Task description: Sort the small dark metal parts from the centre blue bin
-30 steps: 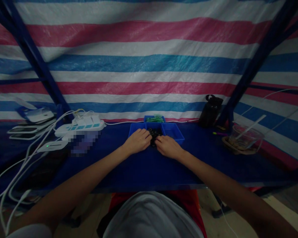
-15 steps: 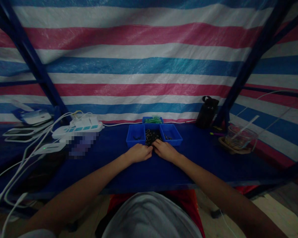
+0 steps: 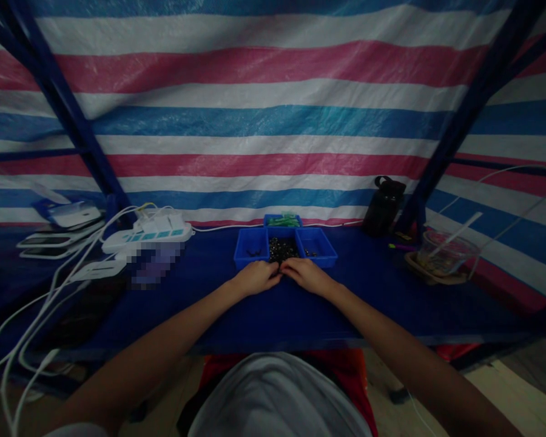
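Black parts (image 3: 282, 247) lie just beyond the left hand (image 3: 258, 277) and right hand (image 3: 308, 275), in the middle bin (image 3: 283, 232), apparently centred for both to reach. Fingers curl inward, tips close together at its near edge; any grip is hidden. Side bins (image 3: 321, 244) flank it; green items (image 3: 283, 222) lie behind, toward the worktop's (image 3: 368, 297) far edge.

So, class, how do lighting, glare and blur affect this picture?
Head view: dim overall, with faint sheen on the striped sheet; head view, centre: small dark parts too soft to tell apart; head view, left: a pixelated patch hides detail beside the power strip.
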Demonstrator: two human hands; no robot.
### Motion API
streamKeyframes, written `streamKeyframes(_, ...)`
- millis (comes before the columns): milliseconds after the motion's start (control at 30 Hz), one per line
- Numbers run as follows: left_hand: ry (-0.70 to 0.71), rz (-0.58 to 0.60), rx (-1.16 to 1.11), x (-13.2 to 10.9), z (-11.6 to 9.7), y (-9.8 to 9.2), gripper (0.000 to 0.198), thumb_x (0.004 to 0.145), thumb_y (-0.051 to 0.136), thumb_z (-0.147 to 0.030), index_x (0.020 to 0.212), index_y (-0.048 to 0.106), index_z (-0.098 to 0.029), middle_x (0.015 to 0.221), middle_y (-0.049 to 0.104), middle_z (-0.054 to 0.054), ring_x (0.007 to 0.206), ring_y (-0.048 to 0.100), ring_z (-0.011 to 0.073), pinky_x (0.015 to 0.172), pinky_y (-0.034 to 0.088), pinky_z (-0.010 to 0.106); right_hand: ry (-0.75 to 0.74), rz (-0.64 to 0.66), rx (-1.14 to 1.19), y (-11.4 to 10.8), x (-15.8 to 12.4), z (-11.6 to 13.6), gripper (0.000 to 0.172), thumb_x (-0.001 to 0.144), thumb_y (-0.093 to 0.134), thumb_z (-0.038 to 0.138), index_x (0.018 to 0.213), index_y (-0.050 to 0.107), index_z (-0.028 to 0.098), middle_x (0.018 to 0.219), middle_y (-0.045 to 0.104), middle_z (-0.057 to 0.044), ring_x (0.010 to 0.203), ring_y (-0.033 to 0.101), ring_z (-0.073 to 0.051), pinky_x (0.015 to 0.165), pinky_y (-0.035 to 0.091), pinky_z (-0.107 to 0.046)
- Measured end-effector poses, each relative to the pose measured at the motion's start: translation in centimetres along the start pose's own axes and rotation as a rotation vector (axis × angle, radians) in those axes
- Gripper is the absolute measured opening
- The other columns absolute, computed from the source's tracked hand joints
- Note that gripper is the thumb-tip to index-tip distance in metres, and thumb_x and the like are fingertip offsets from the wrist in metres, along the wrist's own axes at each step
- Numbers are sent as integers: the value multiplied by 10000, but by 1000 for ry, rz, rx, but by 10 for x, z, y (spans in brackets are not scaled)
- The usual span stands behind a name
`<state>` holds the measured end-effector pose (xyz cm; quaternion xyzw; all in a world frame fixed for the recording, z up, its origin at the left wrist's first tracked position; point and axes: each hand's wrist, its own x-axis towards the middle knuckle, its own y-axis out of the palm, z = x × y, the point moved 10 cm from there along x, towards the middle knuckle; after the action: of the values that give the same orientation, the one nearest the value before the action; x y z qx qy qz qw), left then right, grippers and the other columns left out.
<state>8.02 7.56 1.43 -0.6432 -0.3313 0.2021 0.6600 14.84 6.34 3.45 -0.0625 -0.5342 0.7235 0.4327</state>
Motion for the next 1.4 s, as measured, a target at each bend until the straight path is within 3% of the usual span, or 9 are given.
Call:
streamKeyframes(333,108,-18,-52,-1,-9,-5,246,892,485,-402,1000,571,-199,756,649,20,653,626,160,558,405,218,72,56,118,3,-3,-8,106,869,512,166,918,606,174,828,665,-13,736,609,-127,672,424,-218)
streamKeyframes(733,110,-21,-50,0,-8,-5,213,917,456,-360,962,591,-201,768,657,15,680,632,151,587,408,208,5,39,19,-1,-3,3,130,849,514,140,910,622,181,869,672,-23,790,613,-137,731,430,-235)
streamKeyframes(1167,134,-6,-41,-2,-14,-11,186,892,477,-336,922,600,-200,749,654,6,634,606,141,544,365,212,4,88,24,2,-5,5,102,826,536,136,908,582,174,834,622,-14,721,571,-127,663,418,-223)
streamKeyframes(1400,103,14,-39,-1,-12,-8,149,852,499,-308,837,588,-190,693,633,1,603,588,138,529,349,219,0,100,-93,4,-4,-1,165,825,505,86,944,576,175,935,602,-45,877,570,-149,788,424,-256)
